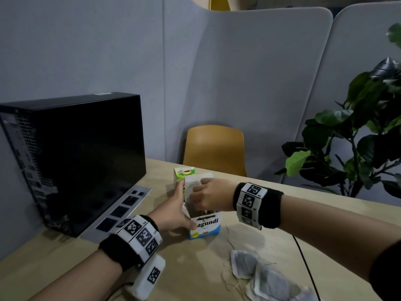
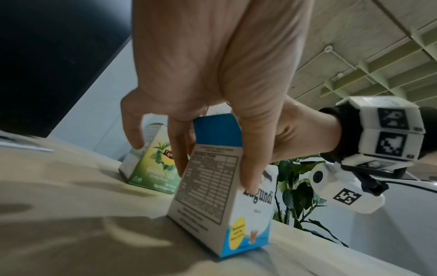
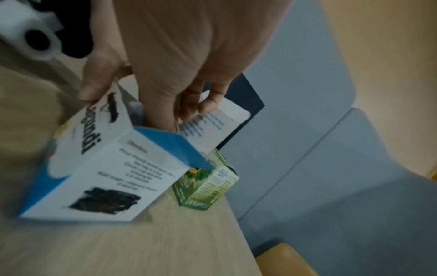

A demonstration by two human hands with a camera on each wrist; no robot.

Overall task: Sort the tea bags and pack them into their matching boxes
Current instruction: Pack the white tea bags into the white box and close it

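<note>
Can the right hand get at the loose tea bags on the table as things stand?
Probably yes: the tea bags lie uncovered below the right hand, though its fingers are now down in the Lagundi box.

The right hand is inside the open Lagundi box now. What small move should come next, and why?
Probably draw the right hand up out of the Lagundi box and reach for the loose tea bags on the table. Its fingers are down in the open top, the left hand steadies the box, and several bags remain unpacked.
</note>
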